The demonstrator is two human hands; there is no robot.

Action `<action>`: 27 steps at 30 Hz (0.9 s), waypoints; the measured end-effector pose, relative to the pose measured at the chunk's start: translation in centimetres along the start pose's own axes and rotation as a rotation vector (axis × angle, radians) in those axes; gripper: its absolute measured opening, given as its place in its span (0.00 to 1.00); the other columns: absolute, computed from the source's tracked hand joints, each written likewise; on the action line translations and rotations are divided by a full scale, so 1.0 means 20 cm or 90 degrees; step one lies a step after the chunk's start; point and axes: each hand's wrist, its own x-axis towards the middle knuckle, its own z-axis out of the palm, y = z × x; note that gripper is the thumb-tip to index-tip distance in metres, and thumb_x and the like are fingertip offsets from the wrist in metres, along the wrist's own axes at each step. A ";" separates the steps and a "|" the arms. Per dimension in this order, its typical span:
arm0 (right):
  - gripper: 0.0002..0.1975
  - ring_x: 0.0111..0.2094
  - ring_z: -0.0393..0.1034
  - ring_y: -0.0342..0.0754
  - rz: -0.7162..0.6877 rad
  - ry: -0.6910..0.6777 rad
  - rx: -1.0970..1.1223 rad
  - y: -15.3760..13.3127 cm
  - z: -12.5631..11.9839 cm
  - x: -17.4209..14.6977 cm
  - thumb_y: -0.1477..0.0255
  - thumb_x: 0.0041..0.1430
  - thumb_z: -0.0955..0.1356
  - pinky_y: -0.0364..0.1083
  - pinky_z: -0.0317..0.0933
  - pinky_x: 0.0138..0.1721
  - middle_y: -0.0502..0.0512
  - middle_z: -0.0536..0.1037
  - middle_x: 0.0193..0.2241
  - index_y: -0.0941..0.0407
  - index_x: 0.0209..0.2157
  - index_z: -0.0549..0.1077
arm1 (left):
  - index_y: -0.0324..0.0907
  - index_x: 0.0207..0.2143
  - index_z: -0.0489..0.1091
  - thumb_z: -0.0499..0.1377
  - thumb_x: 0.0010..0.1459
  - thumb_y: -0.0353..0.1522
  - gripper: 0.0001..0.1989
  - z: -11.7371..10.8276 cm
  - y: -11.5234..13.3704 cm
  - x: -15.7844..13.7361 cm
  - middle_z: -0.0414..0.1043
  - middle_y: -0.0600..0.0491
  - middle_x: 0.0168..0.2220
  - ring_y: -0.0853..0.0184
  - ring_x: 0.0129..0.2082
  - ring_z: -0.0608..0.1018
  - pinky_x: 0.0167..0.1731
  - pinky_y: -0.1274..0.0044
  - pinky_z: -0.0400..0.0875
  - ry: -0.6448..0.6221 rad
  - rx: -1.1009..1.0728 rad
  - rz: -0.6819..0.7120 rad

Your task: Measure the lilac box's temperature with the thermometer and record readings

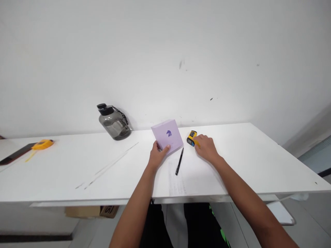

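Note:
My left hand [157, 155] grips a light purple box [162, 135] by its lower left corner, thumb across the front. The box is tilted above the table and bears a dark horse-head mark. My right hand [206, 148] is closed at a yellow and black digital tape measure [192, 137] with a small display. A yellow strip shows under its fingers, whose tips are partly hidden. Between my hands a black pen [179, 161] lies on the white table.
A grey translucent water bottle [115, 124] with a black lid stands by the wall. At the far left a second, orange-yellow tape measure [43, 144] lies against a dark flat object [18, 153]. Below the table are a cardboard box [82, 211] and a white panel [280, 212].

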 end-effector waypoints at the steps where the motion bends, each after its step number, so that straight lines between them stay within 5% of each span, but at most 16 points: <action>1: 0.23 0.60 0.69 0.62 0.033 -0.004 -0.008 0.03 -0.01 0.01 0.72 0.67 0.65 0.56 0.58 0.57 0.67 0.75 0.61 0.56 0.63 0.72 | 0.44 0.61 0.66 0.71 0.55 0.49 0.37 0.00 0.00 0.00 0.75 0.41 0.61 0.54 0.58 0.78 0.58 0.62 0.72 -0.002 -0.001 -0.001; 7: 0.31 0.61 0.64 0.66 0.190 -0.099 -0.022 0.07 0.02 0.02 0.55 0.68 0.67 0.59 0.54 0.57 0.68 0.74 0.61 0.56 0.66 0.68 | 0.44 0.61 0.67 0.71 0.54 0.49 0.37 0.00 0.01 0.00 0.76 0.41 0.60 0.54 0.57 0.78 0.58 0.62 0.73 0.003 0.005 0.003; 15: 0.23 0.56 0.68 0.65 0.215 -0.083 -0.024 0.04 0.05 0.03 0.56 0.71 0.66 0.57 0.58 0.52 0.70 0.76 0.54 0.59 0.56 0.75 | 0.44 0.63 0.66 0.72 0.53 0.50 0.40 0.00 -0.02 0.01 0.76 0.40 0.59 0.54 0.57 0.79 0.56 0.63 0.74 0.009 0.011 0.006; 18: 0.22 0.55 0.68 0.65 0.209 -0.022 0.031 0.04 0.05 0.03 0.57 0.72 0.64 0.56 0.61 0.50 0.71 0.77 0.51 0.59 0.54 0.76 | 0.44 0.61 0.66 0.72 0.54 0.50 0.39 0.00 -0.03 0.01 0.76 0.40 0.59 0.54 0.57 0.79 0.56 0.63 0.74 0.009 0.010 0.014; 24: 0.33 0.52 0.72 0.62 0.108 0.279 0.369 -0.01 0.04 -0.01 0.52 0.68 0.63 0.58 0.66 0.53 0.69 0.76 0.54 0.58 0.66 0.64 | 0.44 0.62 0.65 0.72 0.54 0.51 0.40 0.00 -0.03 0.01 0.75 0.39 0.61 0.53 0.58 0.78 0.58 0.62 0.73 0.004 0.023 0.000; 27: 0.35 0.41 0.74 0.56 0.088 0.284 0.595 -0.09 0.04 -0.06 0.46 0.63 0.66 0.54 0.70 0.44 0.60 0.78 0.44 0.54 0.62 0.64 | 0.44 0.63 0.64 0.72 0.53 0.51 0.42 0.00 -0.04 0.01 0.75 0.39 0.61 0.52 0.58 0.78 0.57 0.61 0.73 0.012 0.022 0.000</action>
